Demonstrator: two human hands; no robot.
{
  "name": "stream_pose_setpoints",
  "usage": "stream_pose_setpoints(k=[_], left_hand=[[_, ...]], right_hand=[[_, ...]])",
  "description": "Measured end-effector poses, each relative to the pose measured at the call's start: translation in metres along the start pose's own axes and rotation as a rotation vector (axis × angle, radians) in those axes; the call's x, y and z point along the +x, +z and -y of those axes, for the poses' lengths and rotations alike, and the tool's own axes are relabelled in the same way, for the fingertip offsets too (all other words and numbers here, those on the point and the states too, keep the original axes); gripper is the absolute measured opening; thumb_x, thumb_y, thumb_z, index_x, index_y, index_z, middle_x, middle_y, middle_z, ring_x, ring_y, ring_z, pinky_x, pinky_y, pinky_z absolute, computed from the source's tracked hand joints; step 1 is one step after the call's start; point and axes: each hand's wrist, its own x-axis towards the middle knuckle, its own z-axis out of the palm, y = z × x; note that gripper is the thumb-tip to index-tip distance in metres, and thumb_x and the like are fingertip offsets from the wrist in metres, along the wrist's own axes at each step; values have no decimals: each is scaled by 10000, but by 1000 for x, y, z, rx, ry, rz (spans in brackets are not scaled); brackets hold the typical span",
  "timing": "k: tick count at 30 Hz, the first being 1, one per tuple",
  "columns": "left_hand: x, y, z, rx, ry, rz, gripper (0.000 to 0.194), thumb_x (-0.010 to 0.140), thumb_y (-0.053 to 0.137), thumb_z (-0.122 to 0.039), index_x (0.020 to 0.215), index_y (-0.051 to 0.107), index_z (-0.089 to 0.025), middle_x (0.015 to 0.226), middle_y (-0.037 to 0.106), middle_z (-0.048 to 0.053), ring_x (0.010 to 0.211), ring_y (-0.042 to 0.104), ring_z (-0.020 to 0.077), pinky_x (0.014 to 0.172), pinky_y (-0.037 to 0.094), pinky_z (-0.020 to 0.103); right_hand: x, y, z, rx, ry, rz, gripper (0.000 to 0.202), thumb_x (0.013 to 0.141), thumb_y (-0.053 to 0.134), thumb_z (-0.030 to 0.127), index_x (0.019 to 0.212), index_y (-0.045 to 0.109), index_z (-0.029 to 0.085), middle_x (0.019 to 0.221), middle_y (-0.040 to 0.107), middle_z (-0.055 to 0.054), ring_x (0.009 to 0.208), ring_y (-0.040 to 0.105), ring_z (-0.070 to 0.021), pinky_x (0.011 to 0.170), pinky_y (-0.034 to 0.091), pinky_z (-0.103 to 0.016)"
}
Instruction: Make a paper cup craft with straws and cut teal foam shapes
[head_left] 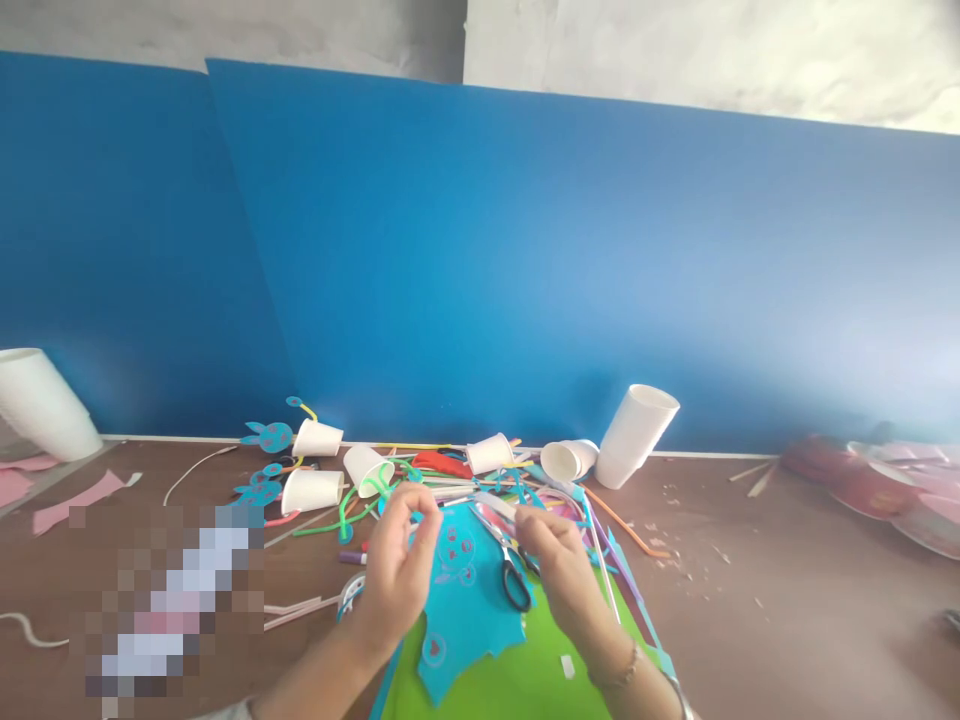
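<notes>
My left hand [405, 555] hovers over the left edge of the paper pile, thumb and fingertips pinched together; what is between them, if anything, is too small to make out. My right hand [561, 562] pinches a thin pale strip [495, 506] that points toward the left hand. Below them lies a jagged piece of blue paper [469, 640] with rabbit faces and round shapes drawn on it. Black-handled scissors [516, 585] rest on that paper, close to the right hand. Green paper [547, 680] lies underneath, with a small white scrap [568, 666] on it.
Behind the hands are tipped paper cups [319, 438], some with blue rabbit heads [270, 437], and pipe cleaners [352, 518]. A leaning cup stack [637, 437] stands right of these. Another stack [45, 405] is far left. A blue panel [525, 270] borders the table's back. Red-and-pink items [877, 485] lie right.
</notes>
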Motion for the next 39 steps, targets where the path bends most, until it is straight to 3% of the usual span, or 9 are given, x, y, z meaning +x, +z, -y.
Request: stream_pose_setpoints(k=[2, 5, 10, 13, 16, 20, 31, 35, 39], left_hand=[[14, -6, 0, 6, -128, -62, 109, 888, 494, -282, 835, 529, -194, 789, 512, 0, 772, 505, 150, 715, 405, 252], [29, -14, 4, 30, -346, 79, 188, 828, 551, -361, 806, 573, -176, 759, 556, 4, 751, 528, 160, 686, 408, 253], [32, -18, 6, 88, -479, 360, 252, 805, 528, -417, 779, 589, -174, 761, 579, 0, 698, 516, 149, 644, 395, 248], [28, -13, 0, 169, -487, 483, 193, 808, 519, -353, 771, 586, -176, 772, 585, -3, 713, 516, 147, 673, 394, 252], [22, -5, -6, 231, -461, 558, 143, 803, 515, -299, 770, 591, -182, 805, 596, 1, 760, 526, 159, 698, 397, 258], [18, 6, -9, 216, -448, 578, 135, 814, 507, -279, 844, 596, -182, 872, 617, 13, 827, 546, 174, 742, 406, 274], [9, 7, 2, 160, -438, 526, 215, 837, 503, -304, 987, 603, -187, 989, 638, 49, 889, 583, 184, 759, 456, 287], [36, 17, 32, 428, -300, 285, 542, 868, 412, -262, 1396, 312, -192, 1290, 525, 127, 1013, 579, 195, 839, 480, 334], [78, 49, 64, 678, -200, 434, 517, 847, 469, -280, 1333, 434, -107, 1346, 505, 192, 1257, 444, 298, 1032, 344, 422]], right_hand=[[10, -15, -7, -253, -120, -83, 366, 855, 452, 369, 551, 562, 198, 474, 455, 20, 478, 429, -150, 486, 321, -258], [24, -32, -23, -694, -287, -121, 267, 867, 445, 266, 805, 698, 206, 773, 696, -59, 781, 625, -239, 701, 418, -307], [27, -37, -50, -1106, -166, -95, 237, 803, 486, 126, 736, 711, 161, 868, 707, -169, 924, 619, -335, 768, 420, -398], [20, -25, -42, -977, -178, -88, 195, 761, 560, 140, 874, 718, 155, 956, 688, -171, 1000, 583, -352, 824, 417, -433], [10, -7, -19, -471, -239, 171, 220, 809, 566, 246, 993, 672, 190, 987, 678, -94, 958, 610, -258, 840, 457, -356], [1, 10, -4, -198, -137, 184, 89, 788, 598, 277, 796, 630, 194, 836, 661, -43, 833, 623, -219, 771, 475, -320], [3, 4, -3, -265, -215, 127, 131, 810, 560, 268, 705, 589, 194, 793, 656, -51, 797, 609, -221, 744, 454, -328], [8, -2, -6, -438, -255, 28, 132, 796, 542, 216, 672, 585, 204, 758, 663, -50, 771, 606, -233, 720, 437, -335], [15, -9, -14, -496, -205, -61, 128, 775, 548, 226, 660, 604, 216, 728, 671, -50, 760, 618, -249, 702, 448, -336]])
